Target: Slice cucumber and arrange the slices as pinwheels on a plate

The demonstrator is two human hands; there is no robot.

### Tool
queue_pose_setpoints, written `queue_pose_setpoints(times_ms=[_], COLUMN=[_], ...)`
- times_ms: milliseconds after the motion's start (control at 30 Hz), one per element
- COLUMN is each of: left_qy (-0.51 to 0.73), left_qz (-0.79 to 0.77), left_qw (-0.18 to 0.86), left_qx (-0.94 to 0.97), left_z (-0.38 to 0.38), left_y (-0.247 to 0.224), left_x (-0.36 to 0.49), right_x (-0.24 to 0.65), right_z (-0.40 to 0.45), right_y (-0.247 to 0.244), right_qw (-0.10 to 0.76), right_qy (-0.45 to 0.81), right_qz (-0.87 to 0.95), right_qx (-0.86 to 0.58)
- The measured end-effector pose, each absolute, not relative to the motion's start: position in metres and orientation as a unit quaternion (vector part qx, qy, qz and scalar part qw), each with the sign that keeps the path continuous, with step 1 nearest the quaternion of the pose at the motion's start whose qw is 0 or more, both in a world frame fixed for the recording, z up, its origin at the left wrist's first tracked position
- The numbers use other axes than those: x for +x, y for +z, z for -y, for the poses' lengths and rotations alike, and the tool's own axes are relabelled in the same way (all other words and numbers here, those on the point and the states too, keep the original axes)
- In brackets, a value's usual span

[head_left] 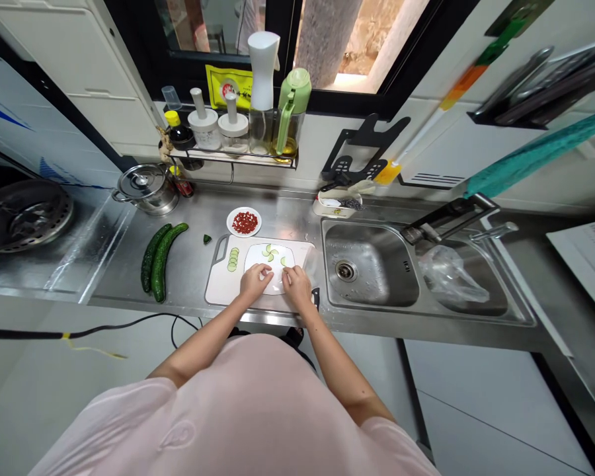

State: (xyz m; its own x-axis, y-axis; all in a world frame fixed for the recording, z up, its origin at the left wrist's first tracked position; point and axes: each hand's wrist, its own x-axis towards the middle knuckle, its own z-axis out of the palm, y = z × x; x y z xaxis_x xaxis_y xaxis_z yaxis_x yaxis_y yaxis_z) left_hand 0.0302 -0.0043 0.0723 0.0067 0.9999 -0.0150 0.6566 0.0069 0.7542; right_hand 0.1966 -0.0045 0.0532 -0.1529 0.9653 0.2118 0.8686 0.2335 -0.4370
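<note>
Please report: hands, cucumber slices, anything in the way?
Left hand, right hand at white plate. Cucumber slices on plate, more on cutting board. Black handle near right hand.

Left arm (208, 340) and right arm (341, 362) both out front, bare below short sleeves (131, 400), slanting inward! Left hand (256, 281) low, fingers curled, thumb close to fingertips. Right hand (297, 285) nearly mirrors it, fingers bent. Hands near each other, narrow gap between. Grip itself too small to read.
</note>
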Motion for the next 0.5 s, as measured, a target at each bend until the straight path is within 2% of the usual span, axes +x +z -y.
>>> queue_pose_setpoints(times_ms=[167,367,500], left_qy=[0.282,0.222,0.173], left_qz=[-0.710,-0.821,-0.849], left_qw=[0.267,0.197,0.186], left_qx=[0.587,0.487,0.464], left_z=[0.018,0.018,0.013], left_y=[0.065,0.055,0.052], left_x=[-0.006,-0.052,-0.061], right_x=[0.196,0.199,0.200], right_z=[0.015,0.021,0.023], right_y=[0.060,0.064,0.065], right_qw=[0.261,0.276,0.278], right_qy=[0.129,0.146,0.149], right_qz=[0.745,0.739,0.736], right_qx=[-0.600,-0.597,-0.599])
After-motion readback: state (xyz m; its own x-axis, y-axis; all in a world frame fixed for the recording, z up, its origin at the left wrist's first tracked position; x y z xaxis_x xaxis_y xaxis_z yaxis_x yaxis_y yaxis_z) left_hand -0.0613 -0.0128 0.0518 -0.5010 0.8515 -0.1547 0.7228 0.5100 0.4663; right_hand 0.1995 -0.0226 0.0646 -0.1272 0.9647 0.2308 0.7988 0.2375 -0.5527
